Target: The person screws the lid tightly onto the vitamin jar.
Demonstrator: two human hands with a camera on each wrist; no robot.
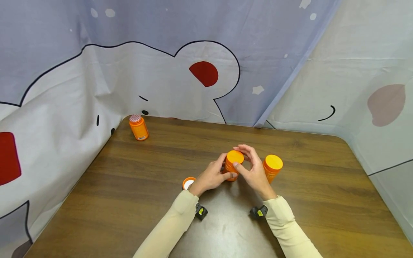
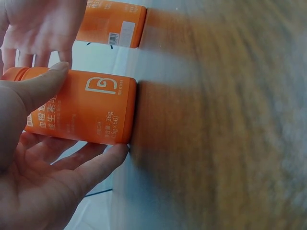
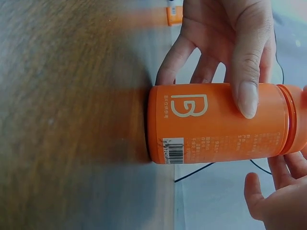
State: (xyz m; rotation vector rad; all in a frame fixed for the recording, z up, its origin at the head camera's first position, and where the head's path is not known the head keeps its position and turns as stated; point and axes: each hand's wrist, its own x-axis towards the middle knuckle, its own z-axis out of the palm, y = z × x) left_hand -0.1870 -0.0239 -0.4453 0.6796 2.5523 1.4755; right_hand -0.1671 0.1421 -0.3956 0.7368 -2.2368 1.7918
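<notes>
In the head view, an orange bottle with a yellow-orange lid stands upright on the table between both hands. My left hand grips its body, thumb across the front and fingers round the far side. At the lid is my right hand, its fingers curled behind and its thumb at the near edge. The right wrist view shows the bottle with a printed logo and barcode, the left thumb lying on it. Right of the right hand stands a second lidded orange bottle.
A third orange bottle, without a lid and with a patterned seal on top, stands at the table's back left corner. An upturned orange lid with a white inside lies beside the left wrist. A printed curtain borders the wooden table.
</notes>
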